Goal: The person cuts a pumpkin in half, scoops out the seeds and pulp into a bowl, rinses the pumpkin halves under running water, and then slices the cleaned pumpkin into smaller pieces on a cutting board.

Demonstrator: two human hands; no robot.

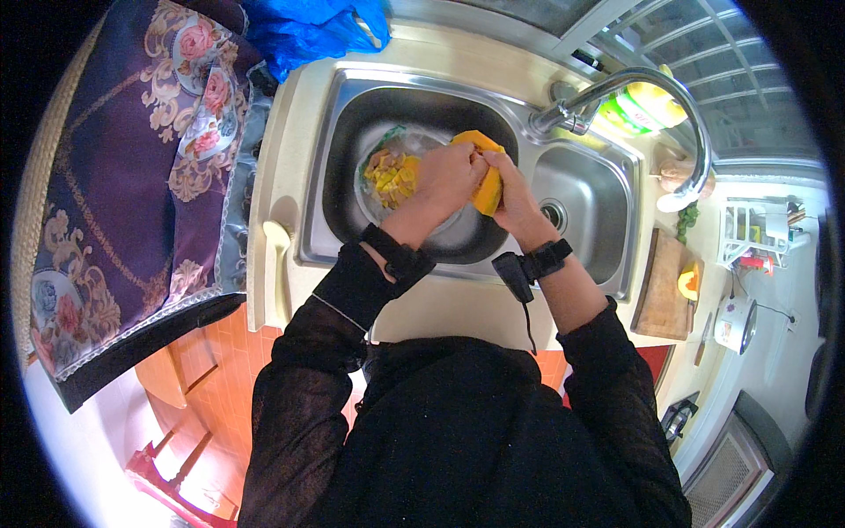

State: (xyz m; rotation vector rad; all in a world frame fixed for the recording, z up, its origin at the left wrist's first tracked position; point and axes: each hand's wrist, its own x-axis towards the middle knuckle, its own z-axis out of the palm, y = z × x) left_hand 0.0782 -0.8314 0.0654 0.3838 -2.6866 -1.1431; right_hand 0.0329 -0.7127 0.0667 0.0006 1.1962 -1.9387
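Above the large sink basin point(343, 158), my right hand point(518, 195) grips a thick piece of orange pumpkin point(488, 193) from its right side. My left hand point(449, 173) is curled closed against the left side of the same piece, its knuckles towards the top. The inside of that fist is hidden, so a small tool or scrap in it would not show. Below and left of my hands, a clear bowl point(367, 206) sits in the basin. Yellow and tan cut pieces point(389, 175) lie in it, partly covered by my left hand.
A curved chrome faucet point(634, 74) stands behind the smaller basin point(581, 181). On the right, a wooden cutting board point(660, 290) bears another pumpkin piece point(688, 282). A pale-handled brush point(280, 264) lies left of the sink. A blue plastic bag point(310, 33) rests at the back left.
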